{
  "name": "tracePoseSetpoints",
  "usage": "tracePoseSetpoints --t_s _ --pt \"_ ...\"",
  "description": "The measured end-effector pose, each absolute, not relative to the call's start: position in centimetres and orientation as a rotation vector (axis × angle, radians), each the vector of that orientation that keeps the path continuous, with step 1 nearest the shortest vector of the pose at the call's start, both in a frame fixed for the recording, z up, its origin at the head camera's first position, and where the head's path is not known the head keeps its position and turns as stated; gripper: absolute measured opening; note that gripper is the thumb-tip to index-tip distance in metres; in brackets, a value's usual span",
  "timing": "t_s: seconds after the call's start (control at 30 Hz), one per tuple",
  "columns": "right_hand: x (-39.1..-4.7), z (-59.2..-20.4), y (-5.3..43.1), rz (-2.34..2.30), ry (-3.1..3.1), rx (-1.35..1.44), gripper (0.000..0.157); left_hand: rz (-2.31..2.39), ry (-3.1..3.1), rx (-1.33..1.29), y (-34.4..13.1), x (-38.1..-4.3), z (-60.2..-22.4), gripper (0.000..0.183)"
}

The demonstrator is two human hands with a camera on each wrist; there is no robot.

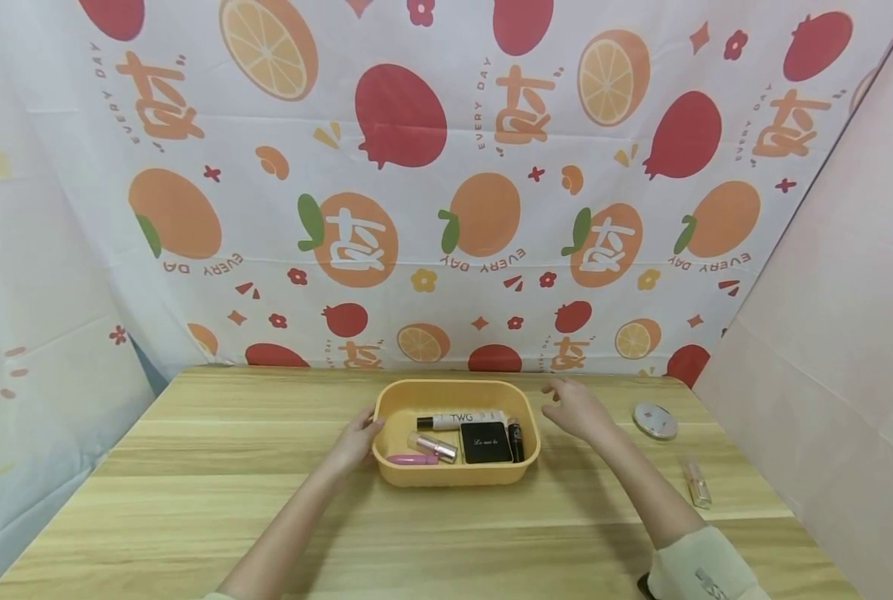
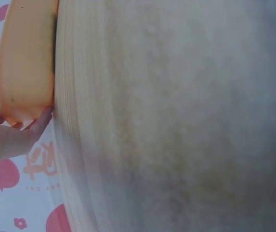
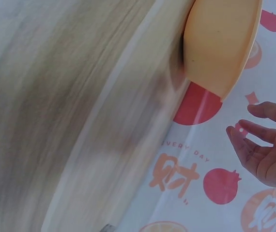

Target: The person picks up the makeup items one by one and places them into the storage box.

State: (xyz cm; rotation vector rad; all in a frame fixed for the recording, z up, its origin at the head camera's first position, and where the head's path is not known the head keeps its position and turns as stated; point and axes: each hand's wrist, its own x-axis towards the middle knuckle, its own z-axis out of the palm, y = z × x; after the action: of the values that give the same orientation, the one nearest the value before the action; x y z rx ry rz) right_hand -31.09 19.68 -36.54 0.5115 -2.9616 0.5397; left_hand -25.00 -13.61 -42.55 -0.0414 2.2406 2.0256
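A yellow plastic basket [image 1: 457,475] sits on the table. My left hand [image 1: 356,437] holds its left end; in the left wrist view the fingers [image 2: 42,122] lie against the end wall. Off the basket's right end, my right hand [image 1: 575,408] hovers apart from it with loosely bent fingers and nothing in them. Inside the basket are a black square compact [image 1: 486,442], a white tube with a black cap [image 1: 461,419], a lipstick with a clear, silvery case [image 1: 434,448], a pink stick-shaped item [image 1: 412,459] and a dark tube [image 1: 516,440] at the right wall.
A round silver compact [image 1: 654,421] lies on the table to the right of my right hand. Nearer me, by the right edge, lies a pinkish lipstick tube [image 1: 697,484]. A fruit-print cloth [image 1: 446,292] hangs behind the wooden table [image 1: 221,467], with pale cloth on both sides.
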Motion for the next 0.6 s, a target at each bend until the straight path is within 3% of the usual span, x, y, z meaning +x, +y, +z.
tracePoseSetpoints --t_s 0.6 --pt "-30.8 -37.3 21.8 0.540 -3.006 0.419 0.029 2.026 2.230 -0.038 -13.7 -24.9 -42.3 0.048"
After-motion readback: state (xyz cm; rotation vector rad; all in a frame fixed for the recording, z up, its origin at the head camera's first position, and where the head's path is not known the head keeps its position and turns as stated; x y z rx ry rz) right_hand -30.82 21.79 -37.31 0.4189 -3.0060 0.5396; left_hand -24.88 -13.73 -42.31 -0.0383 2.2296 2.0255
